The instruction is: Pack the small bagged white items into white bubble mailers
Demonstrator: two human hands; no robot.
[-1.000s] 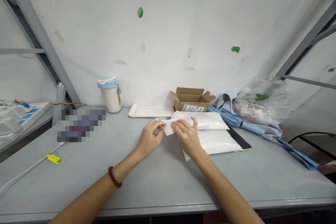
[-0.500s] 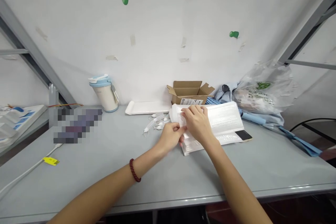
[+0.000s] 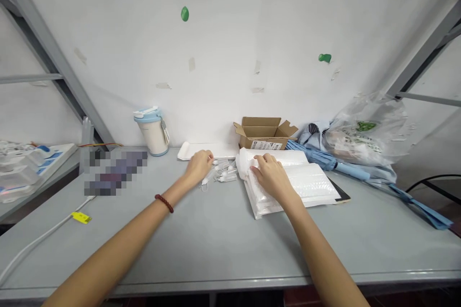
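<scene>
White bubble mailers [image 3: 313, 182] lie in a stack on the table, with a black flat thing [image 3: 342, 194] showing from under their right side. My right hand [image 3: 272, 177] is on the flap end of the upper mailer, fingers curled and thumb against the plastic. To the left, my left hand [image 3: 199, 167] is closed, its fingertips pinched together beside several small clear-and-white pieces with thin loops [image 3: 226, 172]. Whatever the left fingers may hold is hidden. Just behind that hand lies a long white mailer or packet [image 3: 189, 149] along the wall.
Behind the mailers stands an open cardboard box [image 3: 264, 133]. A blue-lidded cup [image 3: 154, 134] is at the back left, near a blurred-out item [image 3: 118, 172] and a white cable [image 3: 39, 240]. A folded blue umbrella [image 3: 349, 170] and a plastic bag [image 3: 367, 134] lie right.
My left hand has left the mailer and moved left to the small pieces. The right hand stays on the mailer, whose lifted end has come down flatter. The view has shifted slightly.
</scene>
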